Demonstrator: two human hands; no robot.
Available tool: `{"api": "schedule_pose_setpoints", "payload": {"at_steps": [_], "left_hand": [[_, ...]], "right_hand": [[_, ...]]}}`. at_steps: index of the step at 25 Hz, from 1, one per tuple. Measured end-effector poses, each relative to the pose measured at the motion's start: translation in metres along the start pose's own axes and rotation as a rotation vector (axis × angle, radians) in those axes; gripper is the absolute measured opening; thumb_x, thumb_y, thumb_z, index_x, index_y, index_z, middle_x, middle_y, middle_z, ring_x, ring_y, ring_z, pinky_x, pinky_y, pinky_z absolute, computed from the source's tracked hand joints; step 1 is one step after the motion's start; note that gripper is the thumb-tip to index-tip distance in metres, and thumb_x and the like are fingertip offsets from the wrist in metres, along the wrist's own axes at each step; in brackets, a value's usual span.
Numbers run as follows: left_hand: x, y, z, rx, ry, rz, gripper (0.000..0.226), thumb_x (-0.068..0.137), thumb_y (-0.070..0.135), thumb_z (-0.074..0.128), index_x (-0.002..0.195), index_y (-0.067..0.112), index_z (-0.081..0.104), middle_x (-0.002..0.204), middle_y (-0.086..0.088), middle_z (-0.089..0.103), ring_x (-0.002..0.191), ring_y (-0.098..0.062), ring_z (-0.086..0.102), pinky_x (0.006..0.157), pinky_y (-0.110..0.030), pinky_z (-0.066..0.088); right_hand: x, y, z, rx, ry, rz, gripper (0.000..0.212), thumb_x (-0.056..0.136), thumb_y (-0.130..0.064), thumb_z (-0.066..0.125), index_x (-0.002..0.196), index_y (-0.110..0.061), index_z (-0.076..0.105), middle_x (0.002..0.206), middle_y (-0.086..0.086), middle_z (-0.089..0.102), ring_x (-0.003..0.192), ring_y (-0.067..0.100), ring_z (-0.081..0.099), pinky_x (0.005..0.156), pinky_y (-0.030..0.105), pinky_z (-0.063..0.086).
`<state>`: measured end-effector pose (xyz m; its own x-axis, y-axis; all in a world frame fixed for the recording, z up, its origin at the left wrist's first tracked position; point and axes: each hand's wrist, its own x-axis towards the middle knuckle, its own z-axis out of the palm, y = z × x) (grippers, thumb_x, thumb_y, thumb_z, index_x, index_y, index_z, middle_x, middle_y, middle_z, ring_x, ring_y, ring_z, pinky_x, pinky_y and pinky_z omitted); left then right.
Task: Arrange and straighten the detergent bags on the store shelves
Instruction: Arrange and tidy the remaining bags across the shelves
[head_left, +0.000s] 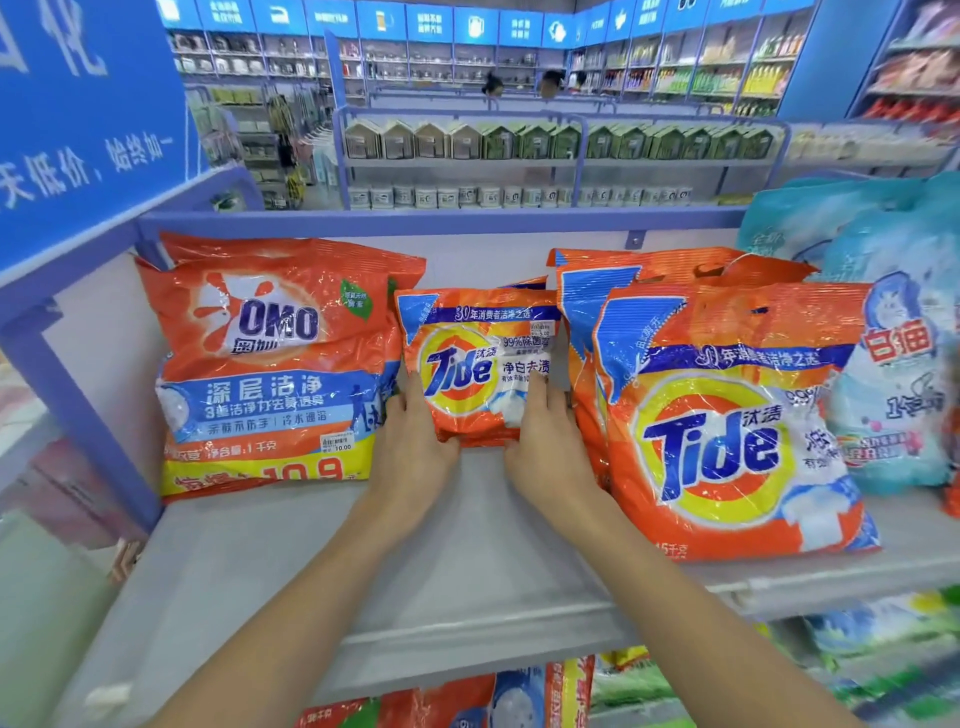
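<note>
The person holds a small Tide bag (475, 364) upright in both hands, toward the back edge of the shelf (467, 545) and roughly midway along the stretch in view. The left hand (415, 447) grips the bag's lower left corner: the thumb lies up the front face and the fingers go behind the bag, out of sight. The right hand (548, 452) grips the lower right corner the same way, thumb pressed on the printed front, fingers hidden behind. Whether the bag's bottom edge rests on the shelf or hangs just above it cannot be told.

At the back left corner of the shelf an OMO bag (270, 374) leans back with its label facing forward, and a 2nd orange bag shows behind its top edge. Its right side is just beside the left hand. On the other side a large Tide bag (727, 426) leans tilted, its foot near the front edge of the shelf, with at least 2 more like it stacked behind. Its left side is just beside the right hand. Further toward the right edge, a pale blue bag (898, 364) stands against the large Tide bag.

A blue sign (78, 130) with white characters hangs over the shelf's left edge, and more orange packs (457, 701) show below the front edge
</note>
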<state>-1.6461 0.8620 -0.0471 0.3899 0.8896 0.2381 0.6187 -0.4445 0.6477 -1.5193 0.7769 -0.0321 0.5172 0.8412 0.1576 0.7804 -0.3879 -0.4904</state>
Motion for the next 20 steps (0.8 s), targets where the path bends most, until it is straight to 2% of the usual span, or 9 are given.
{"api": "schedule_pose_setpoints", "payload": {"at_steps": [2,4,7,10,15,20], "left_hand": [[-0.007,0.004,-0.003,0.048,-0.030,0.025,0.091,0.088,0.017,0.069,0.161,0.011,0.014,0.153,-0.018,0.043,0.131,-0.040,0.050,0.102,-0.048,0.046],[-0.016,0.007,-0.008,0.100,-0.059,0.059,0.085,0.087,0.017,0.068,0.158,0.011,0.022,0.157,-0.019,0.039,0.133,-0.041,0.049,0.104,-0.049,0.045],[-0.035,0.013,-0.011,0.177,-0.098,0.081,0.070,0.086,0.020,0.070,0.149,0.009,0.040,0.149,-0.017,0.046,0.134,-0.038,0.047,0.107,-0.046,0.043],[-0.058,0.020,-0.014,0.230,-0.133,0.105,0.058,0.088,0.026,0.071,0.140,0.010,0.052,0.145,-0.013,0.054,0.134,-0.034,0.049,0.108,-0.042,0.041],[-0.113,0.046,-0.012,0.223,-0.132,0.067,0.061,0.093,0.030,0.070,0.148,0.013,0.051,0.150,-0.010,0.055,0.138,-0.028,0.052,0.113,-0.038,0.038],[-0.173,0.093,0.012,0.195,-0.063,0.147,0.052,0.094,0.025,0.072,0.141,0.009,0.059,0.143,-0.011,0.061,0.132,-0.029,0.057,0.111,-0.038,0.039]], "right_hand": [[-0.011,0.003,-0.001,-0.014,-0.025,-0.037,0.075,0.086,-0.001,0.062,0.154,-0.007,0.031,0.157,0.017,0.034,0.145,0.036,0.035,0.117,0.040,0.035],[-0.023,0.007,-0.005,-0.010,-0.046,-0.082,0.064,0.087,-0.006,0.063,0.147,-0.007,0.041,0.155,0.013,0.038,0.143,0.033,0.038,0.116,0.038,0.035],[-0.045,0.017,-0.014,0.000,-0.076,-0.173,0.061,0.094,-0.013,0.062,0.152,-0.009,0.041,0.160,0.008,0.038,0.147,0.028,0.037,0.120,0.036,0.031],[-0.069,0.027,-0.025,-0.024,-0.088,-0.274,0.057,0.099,-0.024,0.061,0.152,-0.010,0.043,0.160,0.005,0.041,0.147,0.025,0.036,0.119,0.038,0.034],[-0.110,0.057,-0.049,-0.013,-0.070,-0.381,0.054,0.103,-0.031,0.058,0.152,-0.012,0.047,0.156,0.005,0.047,0.145,0.023,0.039,0.116,0.036,0.034],[-0.151,0.113,-0.094,-0.006,0.010,-0.440,0.048,0.103,-0.033,0.058,0.147,-0.016,0.054,0.153,0.002,0.053,0.141,0.022,0.045,0.113,0.035,0.037]]}}
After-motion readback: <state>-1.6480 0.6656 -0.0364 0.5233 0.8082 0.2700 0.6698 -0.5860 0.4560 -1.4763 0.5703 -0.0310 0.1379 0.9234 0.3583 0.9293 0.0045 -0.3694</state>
